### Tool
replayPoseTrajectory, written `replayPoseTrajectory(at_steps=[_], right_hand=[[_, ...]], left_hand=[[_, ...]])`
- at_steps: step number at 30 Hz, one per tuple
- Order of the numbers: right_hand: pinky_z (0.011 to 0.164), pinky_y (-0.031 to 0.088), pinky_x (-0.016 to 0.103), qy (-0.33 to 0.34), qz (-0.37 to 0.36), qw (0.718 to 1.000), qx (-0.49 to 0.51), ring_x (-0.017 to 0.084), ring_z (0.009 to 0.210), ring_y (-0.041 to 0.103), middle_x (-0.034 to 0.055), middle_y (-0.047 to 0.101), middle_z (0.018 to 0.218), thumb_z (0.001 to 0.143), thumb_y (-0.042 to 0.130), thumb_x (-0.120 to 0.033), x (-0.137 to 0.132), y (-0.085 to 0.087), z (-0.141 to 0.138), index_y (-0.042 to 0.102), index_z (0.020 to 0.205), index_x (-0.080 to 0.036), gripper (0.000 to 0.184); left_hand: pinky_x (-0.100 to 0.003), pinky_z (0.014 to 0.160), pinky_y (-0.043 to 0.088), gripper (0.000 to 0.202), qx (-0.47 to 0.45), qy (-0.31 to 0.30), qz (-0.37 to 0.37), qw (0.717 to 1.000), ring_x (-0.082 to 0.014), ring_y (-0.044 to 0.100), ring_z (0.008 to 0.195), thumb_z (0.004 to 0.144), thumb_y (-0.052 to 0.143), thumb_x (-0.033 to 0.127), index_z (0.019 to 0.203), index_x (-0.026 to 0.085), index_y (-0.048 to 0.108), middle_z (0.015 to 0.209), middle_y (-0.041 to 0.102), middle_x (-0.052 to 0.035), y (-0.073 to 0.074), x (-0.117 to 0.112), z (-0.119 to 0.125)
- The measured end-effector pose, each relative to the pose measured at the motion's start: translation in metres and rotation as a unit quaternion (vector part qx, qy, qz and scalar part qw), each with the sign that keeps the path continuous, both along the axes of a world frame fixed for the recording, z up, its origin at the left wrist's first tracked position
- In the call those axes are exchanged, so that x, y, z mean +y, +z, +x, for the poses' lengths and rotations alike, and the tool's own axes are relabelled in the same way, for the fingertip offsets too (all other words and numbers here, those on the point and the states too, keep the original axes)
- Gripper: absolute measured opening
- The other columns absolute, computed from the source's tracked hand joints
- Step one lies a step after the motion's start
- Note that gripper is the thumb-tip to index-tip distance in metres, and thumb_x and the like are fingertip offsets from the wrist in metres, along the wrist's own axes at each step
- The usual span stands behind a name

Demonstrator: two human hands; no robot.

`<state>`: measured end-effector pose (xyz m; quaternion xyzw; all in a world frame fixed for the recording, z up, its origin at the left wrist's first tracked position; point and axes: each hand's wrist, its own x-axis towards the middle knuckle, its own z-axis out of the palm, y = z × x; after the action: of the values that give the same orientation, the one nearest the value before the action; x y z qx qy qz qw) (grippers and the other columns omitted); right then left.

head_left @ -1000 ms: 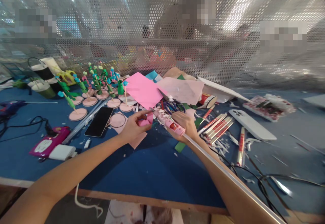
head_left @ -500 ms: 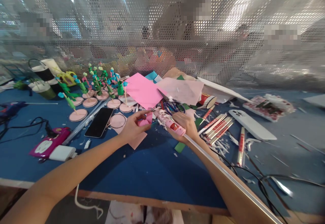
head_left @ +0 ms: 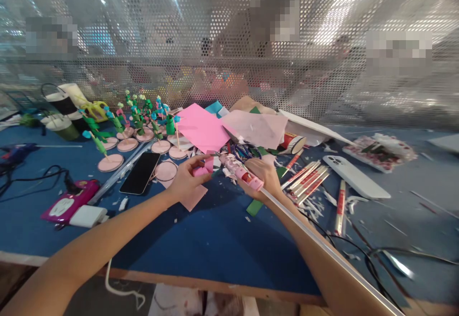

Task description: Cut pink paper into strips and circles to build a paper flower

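Note:
A folded or curled piece of pink paper (head_left: 207, 167) is pinched in the fingers of my left hand (head_left: 187, 175). My right hand (head_left: 264, 175) is wrapped round a pink glue gun (head_left: 244, 172), and a long clear glue stick (head_left: 315, 234) runs out of its back end along my forearm. The gun's nozzle points left, close to the pink paper; whether they touch I cannot tell. Below my left hand lies a pale pink paper sheet (head_left: 193, 197). A bright pink sheet (head_left: 202, 127) rests just behind both hands.
Several paper flowers on round pink bases (head_left: 110, 162) stand at the left. A black phone (head_left: 139, 172), a magenta power strip (head_left: 71, 201) and a white phone (head_left: 356, 176) lie around. Red-and-clear packs (head_left: 306, 182), paper scraps and cables cover the right. A perforated metal screen (head_left: 201, 34) rises behind.
The pink paper in my left hand has turned slightly. My right hand and the glue gun have shifted a little to the right.

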<state>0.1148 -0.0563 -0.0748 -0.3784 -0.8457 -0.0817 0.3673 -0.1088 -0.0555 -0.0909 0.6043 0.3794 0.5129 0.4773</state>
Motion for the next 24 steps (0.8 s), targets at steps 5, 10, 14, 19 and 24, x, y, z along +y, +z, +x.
replayPoseTrajectory(at_steps=[5, 10, 14, 19, 24], right_hand=[[0.053, 0.036, 0.026, -0.063, 0.027, 0.997, -0.029, 0.017, 0.057, 0.048, 0.0028, 0.052, 0.058, 0.075, 0.047, -0.035, 0.002, -0.002, 0.005, 0.041, 0.062, -0.023, 0.019], [0.055, 0.036, 0.028, -0.241, -0.004, 0.968, -0.065, 0.022, 0.068, 0.055, 0.0096, 0.061, 0.069, 0.076, 0.050, -0.032, 0.004, 0.006, 0.012, 0.051, 0.069, -0.020, 0.014], [0.060, 0.042, 0.036, -0.409, -0.078, 0.908, -0.048, 0.033, 0.078, 0.060, 0.0238, 0.062, 0.083, 0.076, 0.053, -0.025, -0.002, 0.013, 0.013, 0.058, 0.090, -0.008, 0.023], [0.069, 0.046, 0.049, -0.478, -0.124, 0.870, 0.002, 0.041, 0.091, 0.059, 0.0375, 0.056, 0.098, 0.074, 0.050, -0.015, -0.006, 0.005, 0.017, 0.053, 0.111, 0.008, 0.044], [0.070, 0.044, 0.064, -0.451, -0.110, 0.884, 0.052, 0.052, 0.105, 0.052, 0.0464, 0.049, 0.113, 0.078, 0.042, -0.012, -0.017, 0.000, 0.002, 0.045, 0.125, 0.014, 0.054]], left_hand=[[-0.026, 0.069, 0.046, 0.056, -0.016, 0.007, -0.012, 1.000, -0.0135, 0.056, 0.076, 0.058, 0.080, 0.028, 0.110, 0.017, 0.065, 0.081, 0.063, -0.0030, -0.001, 0.002, -0.001], [-0.030, 0.075, 0.050, 0.053, -0.033, 0.028, 0.000, 0.999, -0.0166, 0.059, 0.086, 0.058, 0.079, 0.027, 0.108, 0.016, 0.065, 0.099, 0.067, -0.0079, 0.000, 0.006, -0.004], [-0.029, 0.072, 0.051, 0.054, -0.025, 0.062, -0.001, 0.998, -0.0185, 0.060, 0.089, 0.058, 0.079, 0.027, 0.109, 0.015, 0.064, 0.100, 0.067, -0.0087, 0.001, 0.014, -0.010], [-0.027, 0.070, 0.052, 0.054, 0.004, 0.130, 0.000, 0.992, -0.0181, 0.059, 0.088, 0.055, 0.077, 0.023, 0.106, 0.013, 0.065, 0.104, 0.066, -0.0104, 0.009, 0.026, -0.023], [-0.026, 0.067, 0.052, 0.055, -0.021, 0.159, -0.017, 0.987, -0.0174, 0.059, 0.085, 0.052, 0.076, 0.023, 0.105, 0.014, 0.065, 0.095, 0.065, -0.0073, 0.014, 0.027, -0.042]])
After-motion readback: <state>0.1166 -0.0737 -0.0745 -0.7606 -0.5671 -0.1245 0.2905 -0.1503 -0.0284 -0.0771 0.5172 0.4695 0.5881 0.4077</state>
